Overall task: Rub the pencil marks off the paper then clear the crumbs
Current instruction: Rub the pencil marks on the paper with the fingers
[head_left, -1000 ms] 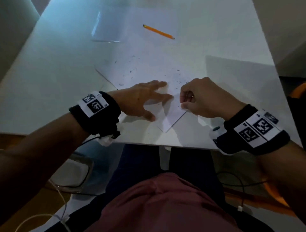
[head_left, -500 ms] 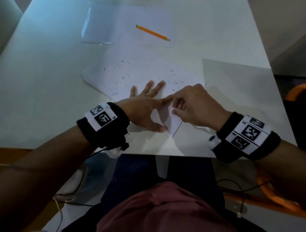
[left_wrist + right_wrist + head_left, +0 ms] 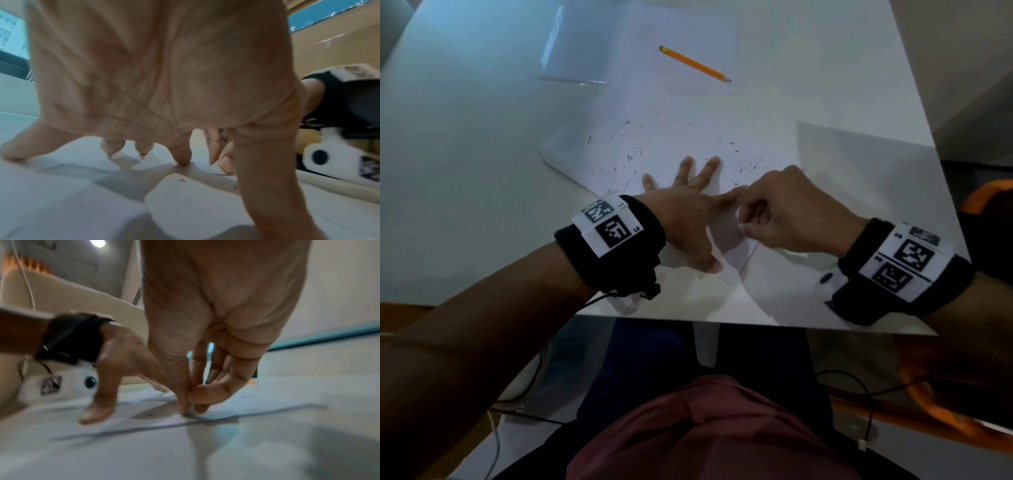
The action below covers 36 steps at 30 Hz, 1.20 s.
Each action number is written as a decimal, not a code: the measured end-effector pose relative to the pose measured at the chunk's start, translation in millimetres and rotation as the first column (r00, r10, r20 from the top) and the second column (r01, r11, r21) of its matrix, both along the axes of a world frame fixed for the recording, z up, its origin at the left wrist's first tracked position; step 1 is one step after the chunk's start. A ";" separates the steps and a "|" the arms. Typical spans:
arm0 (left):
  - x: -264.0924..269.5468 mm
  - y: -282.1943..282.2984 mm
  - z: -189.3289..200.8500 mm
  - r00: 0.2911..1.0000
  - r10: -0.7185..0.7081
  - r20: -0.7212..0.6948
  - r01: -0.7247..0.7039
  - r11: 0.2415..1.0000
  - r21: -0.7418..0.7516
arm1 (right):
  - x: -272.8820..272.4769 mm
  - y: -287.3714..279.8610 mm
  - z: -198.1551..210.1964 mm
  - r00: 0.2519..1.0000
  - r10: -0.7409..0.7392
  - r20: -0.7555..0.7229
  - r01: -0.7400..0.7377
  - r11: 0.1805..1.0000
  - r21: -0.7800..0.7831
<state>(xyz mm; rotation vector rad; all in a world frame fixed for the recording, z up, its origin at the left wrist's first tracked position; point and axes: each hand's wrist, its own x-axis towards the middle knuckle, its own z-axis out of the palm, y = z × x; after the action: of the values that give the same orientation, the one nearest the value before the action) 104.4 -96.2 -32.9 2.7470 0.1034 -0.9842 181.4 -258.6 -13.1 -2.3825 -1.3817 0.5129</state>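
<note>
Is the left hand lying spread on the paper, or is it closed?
Spread: the left hand presses its straight fingers flat on the paper.

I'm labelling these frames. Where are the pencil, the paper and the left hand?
pencil point(image 3: 694, 64), head view, middle of its orange shaft.
paper point(image 3: 671, 137), head view, bare crumb-speckled part.
left hand point(image 3: 685, 209), head view, back of hand.
</note>
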 end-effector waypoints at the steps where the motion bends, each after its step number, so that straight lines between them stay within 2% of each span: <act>1: 1.0 -1.1 2.6 1.000 0.004 -0.011 -0.004 1.000 0.006 | 7.2 0.1 -0.5 1.000 -0.021 0.017 0.021 1.000 0.011; 3: 3.0 -3.1 7.0 0.999 0.012 -0.037 -0.012 1.000 0.023 | 1.7 1.9 -1.0 0.999 0.048 0.019 -0.048 0.999 -0.004; 5: 6.1 -6.6 10.1 0.997 0.025 -0.071 -0.023 0.999 0.031 | -14.1 1.4 -0.7 0.986 0.152 -0.065 -0.155 0.988 -0.030; 6: 8.4 -7.8 11.1 0.996 0.028 -0.082 -0.025 0.999 0.036 | -12.5 0.2 -0.8 0.985 0.148 -0.086 -0.151 0.988 -0.035; 9: 12.1 -8.7 13.9 0.995 0.023 -0.101 -0.017 0.998 0.057 | 15.3 -1.1 -4.3 1.000 -0.015 -0.001 0.015 1.000 0.018; 10: 12.3 -8.6 13.8 0.994 0.023 -0.104 -0.017 0.998 0.058 | 15.6 -0.4 -3.7 1.000 -0.014 0.016 0.014 1.000 0.023; 12: 12.6 -7.4 11.5 0.993 0.029 -0.112 -0.023 0.998 0.055 | -2.9 2.1 -3.5 0.995 0.094 -0.012 -0.095 0.995 -0.017; 14: 14.0 -8.3 10.0 0.992 0.031 -0.122 -0.024 0.998 0.062 | -20.5 -0.3 -4.8 0.978 0.184 -0.104 -0.190 0.980 -0.057; 16: 14.8 -9.7 11.8 0.991 0.026 -0.132 -0.017 0.997 0.071 | -5.3 0.4 -7.5 0.992 0.109 -0.064 -0.112 0.992 -0.058; 18: 14.1 -12.0 15.8 0.990 0.030 -0.136 -0.020 0.997 0.075 | 13.1 0.4 -8.0 1.000 0.007 -0.026 -0.006 1.000 0.011; 20: 13.4 -11.2 14.6 0.991 0.033 -0.130 -0.024 0.998 0.065 | 7.2 0.6 -6.6 0.999 0.034 -0.015 -0.034 0.999 0.010; 23: 13.3 -6.8 9.7 0.993 0.025 -0.113 -0.019 0.998 0.054 | -14.8 -2.8 -4.0 0.979 0.170 -0.116 -0.174 0.984 -0.024; 27: 11.4 -1.0 8.3 0.996 0.009 -0.083 -0.006 0.999 0.038 | 16.4 -1.9 -8.2 1.000 -0.014 -0.022 0.015 0.998 0.058; 29: 11.2 0.3 7.7 0.997 0.004 -0.073 -0.002 1.000 0.028 | 5.7 -1.2 -8.2 0.999 0.044 -0.024 -0.043 0.998 0.049; 31: 10.7 0.4 7.5 0.997 0.002 -0.076 -0.001 1.000 0.022 | -11.2 -1.5 -6.9 0.983 0.157 -0.100 -0.157 0.988 0.004; 32: 11.3 0.3 7.5 0.997 -0.001 -0.078 0.003 1.000 0.024 | -7.8 -0.9 -6.0 0.982 0.156 -0.102 -0.159 0.987 -0.017; 34: 11.9 -0.1 8.5 0.996 0.000 -0.086 0.002 0.999 0.032 | 14.5 1.5 -5.8 0.999 0.031 -0.039 -0.031 0.999 0.013; 36: 11.5 -1.0 9.4 0.997 0.006 -0.083 -0.003 0.999 0.034 | 21.8 2.7 -2.3 1.000 -0.005 0.017 0.005 0.999 0.036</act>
<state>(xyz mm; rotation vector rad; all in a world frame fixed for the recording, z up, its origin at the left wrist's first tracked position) 115.9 -97.1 -23.5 2.7353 0.1416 -1.1056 203.2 -255.9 -15.4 -2.3661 -1.3802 0.4631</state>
